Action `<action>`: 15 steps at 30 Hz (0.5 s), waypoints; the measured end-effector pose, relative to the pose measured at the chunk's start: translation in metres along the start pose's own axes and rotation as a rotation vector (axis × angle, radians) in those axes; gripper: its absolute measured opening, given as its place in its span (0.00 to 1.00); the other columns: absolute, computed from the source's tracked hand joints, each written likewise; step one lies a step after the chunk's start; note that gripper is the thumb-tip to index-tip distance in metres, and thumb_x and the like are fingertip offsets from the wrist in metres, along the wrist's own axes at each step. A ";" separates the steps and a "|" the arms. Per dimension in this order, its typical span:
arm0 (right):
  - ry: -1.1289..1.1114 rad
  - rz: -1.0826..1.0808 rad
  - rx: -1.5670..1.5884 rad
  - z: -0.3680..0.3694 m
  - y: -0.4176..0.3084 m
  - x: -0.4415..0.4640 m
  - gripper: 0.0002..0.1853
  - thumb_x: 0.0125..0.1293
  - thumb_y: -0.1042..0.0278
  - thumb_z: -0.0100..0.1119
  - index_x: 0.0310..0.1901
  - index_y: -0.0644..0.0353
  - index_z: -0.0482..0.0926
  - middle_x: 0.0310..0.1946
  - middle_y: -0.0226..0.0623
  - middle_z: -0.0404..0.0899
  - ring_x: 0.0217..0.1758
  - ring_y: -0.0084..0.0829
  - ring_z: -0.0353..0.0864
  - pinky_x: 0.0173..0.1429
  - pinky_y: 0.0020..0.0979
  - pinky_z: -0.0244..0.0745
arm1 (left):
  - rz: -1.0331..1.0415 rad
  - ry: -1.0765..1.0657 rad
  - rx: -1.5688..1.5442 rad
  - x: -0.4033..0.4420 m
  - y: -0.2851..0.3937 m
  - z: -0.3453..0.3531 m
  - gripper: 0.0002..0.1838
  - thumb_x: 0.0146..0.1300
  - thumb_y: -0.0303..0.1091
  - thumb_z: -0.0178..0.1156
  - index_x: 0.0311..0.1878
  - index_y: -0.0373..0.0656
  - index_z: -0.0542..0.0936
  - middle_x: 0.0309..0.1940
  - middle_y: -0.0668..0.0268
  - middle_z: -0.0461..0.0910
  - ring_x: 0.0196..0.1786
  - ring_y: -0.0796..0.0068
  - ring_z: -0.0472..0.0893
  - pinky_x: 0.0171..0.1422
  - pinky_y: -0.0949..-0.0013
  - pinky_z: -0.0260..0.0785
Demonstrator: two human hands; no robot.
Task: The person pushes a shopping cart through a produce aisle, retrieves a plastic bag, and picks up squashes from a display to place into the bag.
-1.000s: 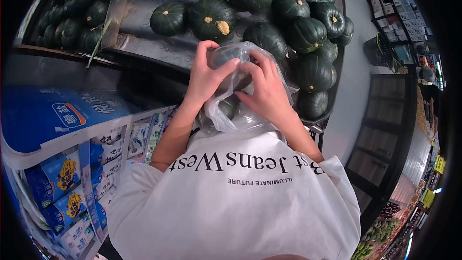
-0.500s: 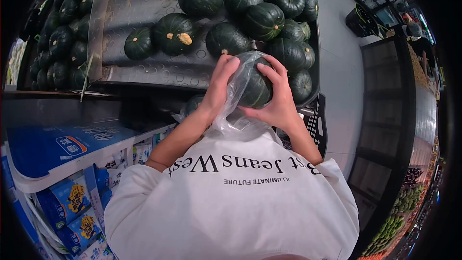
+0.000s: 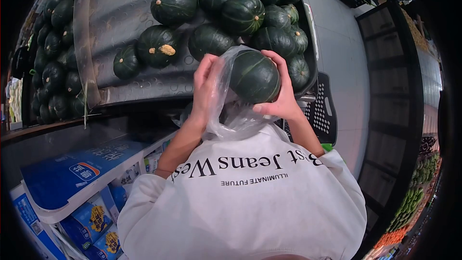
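A round dark green pumpkin [image 3: 255, 78] with paler stripes is held in front of my chest, at the edge of the display. My right hand [image 3: 284, 86] grips it from the right, fingers over the top and thumb along the underside. My left hand [image 3: 204, 84] is closed on a clear plastic bag [image 3: 228, 118], whose film runs along the pumpkin's left side and hangs in folds below. Most of the pumpkin's front shows bare; how far the bag reaches behind it I cannot tell. Just beyond my hands lies another pumpkin [image 3: 211, 41].
Several pumpkins [image 3: 243, 14] are heaped at the right of the ridged metal display [image 3: 115, 43]. More pumpkins [image 3: 54, 75] fill a bin at the far left. A blue-topped stand [image 3: 77, 166] with packets is at lower left. A black perforated basket [image 3: 321, 110] sits by my right arm.
My left hand has shifted leftward off the pumpkin with the bag film. The pumpkin in my right hand has turned and shows more of its surface. The view has shifted slightly.
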State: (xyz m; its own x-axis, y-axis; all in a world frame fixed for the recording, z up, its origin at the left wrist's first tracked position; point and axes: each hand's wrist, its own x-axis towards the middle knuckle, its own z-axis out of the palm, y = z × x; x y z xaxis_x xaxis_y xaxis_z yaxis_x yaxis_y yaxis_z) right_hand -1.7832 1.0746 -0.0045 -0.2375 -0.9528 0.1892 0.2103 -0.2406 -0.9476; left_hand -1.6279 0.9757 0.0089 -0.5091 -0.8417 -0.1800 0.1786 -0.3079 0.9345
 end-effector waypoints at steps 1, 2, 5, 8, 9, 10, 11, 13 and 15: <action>-0.008 0.015 0.077 0.000 0.003 -0.002 0.54 0.36 0.62 0.78 0.66 0.59 0.55 0.59 0.42 0.64 0.64 0.34 0.66 0.67 0.36 0.62 | 0.027 0.031 0.022 -0.003 -0.001 0.000 0.06 0.65 0.33 0.54 0.33 0.42 0.73 0.37 0.69 0.74 0.41 0.81 0.74 0.44 0.75 0.64; -0.015 0.029 0.153 -0.001 0.006 -0.003 0.54 0.36 0.61 0.77 0.66 0.59 0.54 0.60 0.42 0.64 0.64 0.34 0.65 0.67 0.36 0.62 | 0.148 0.047 0.086 -0.003 -0.001 0.000 0.06 0.63 0.31 0.55 0.31 0.41 0.72 0.39 0.67 0.73 0.43 0.78 0.74 0.48 0.72 0.63; -0.015 0.100 0.341 0.003 0.003 -0.003 0.54 0.39 0.53 0.74 0.67 0.60 0.53 0.60 0.42 0.64 0.65 0.35 0.65 0.68 0.36 0.60 | 0.696 0.088 0.372 -0.002 -0.002 0.001 0.05 0.56 0.24 0.54 0.27 0.38 0.69 0.43 0.58 0.73 0.51 0.66 0.75 0.56 0.64 0.64; -0.012 0.198 0.480 0.007 0.001 -0.005 0.54 0.41 0.45 0.71 0.67 0.61 0.53 0.60 0.43 0.64 0.64 0.38 0.67 0.65 0.39 0.65 | 0.667 -0.182 -0.046 -0.007 0.000 0.003 0.05 0.49 0.21 0.50 0.23 0.36 0.65 0.49 0.52 0.72 0.59 0.50 0.73 0.64 0.54 0.61; -0.013 0.233 0.521 0.008 0.001 -0.006 0.54 0.42 0.43 0.70 0.67 0.61 0.54 0.60 0.43 0.65 0.63 0.39 0.69 0.64 0.40 0.68 | 0.683 -0.221 -0.048 -0.010 0.001 0.000 0.08 0.50 0.24 0.48 0.19 0.36 0.62 0.50 0.49 0.73 0.64 0.45 0.69 0.66 0.50 0.59; -0.028 0.259 0.575 0.009 -0.001 -0.006 0.54 0.42 0.42 0.70 0.67 0.61 0.54 0.60 0.44 0.65 0.62 0.40 0.70 0.61 0.42 0.71 | 0.656 -0.199 -0.090 -0.011 0.001 -0.002 0.09 0.51 0.25 0.47 0.18 0.36 0.62 0.47 0.49 0.74 0.63 0.45 0.70 0.66 0.50 0.60; -0.043 0.284 0.628 0.010 -0.005 -0.004 0.53 0.43 0.41 0.69 0.67 0.61 0.55 0.60 0.44 0.66 0.60 0.40 0.71 0.57 0.43 0.74 | 0.630 -0.176 -0.133 -0.011 0.000 -0.005 0.10 0.52 0.26 0.47 0.17 0.36 0.62 0.43 0.49 0.75 0.62 0.45 0.71 0.66 0.50 0.60; -0.058 0.327 0.724 0.011 -0.007 -0.003 0.52 0.43 0.39 0.68 0.66 0.60 0.57 0.59 0.45 0.67 0.58 0.42 0.74 0.52 0.46 0.78 | 0.625 -0.064 -0.087 -0.010 0.003 -0.002 0.12 0.55 0.28 0.45 0.17 0.35 0.65 0.29 0.50 0.76 0.49 0.51 0.78 0.60 0.52 0.65; -0.055 0.363 0.810 0.011 -0.004 -0.001 0.51 0.44 0.37 0.67 0.66 0.59 0.59 0.58 0.45 0.69 0.55 0.42 0.75 0.47 0.47 0.80 | 0.599 -0.166 -0.101 -0.007 0.000 -0.011 0.14 0.57 0.28 0.46 0.17 0.35 0.66 0.24 0.53 0.74 0.40 0.58 0.78 0.53 0.56 0.67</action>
State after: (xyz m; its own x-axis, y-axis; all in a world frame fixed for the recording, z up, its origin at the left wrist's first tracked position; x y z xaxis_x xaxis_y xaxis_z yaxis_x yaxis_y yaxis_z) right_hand -1.7729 1.0739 0.0020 0.0161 -0.9983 -0.0554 0.8752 0.0409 -0.4821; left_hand -1.6150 0.9769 0.0068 -0.4188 -0.8035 0.4231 0.5476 0.1482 0.8235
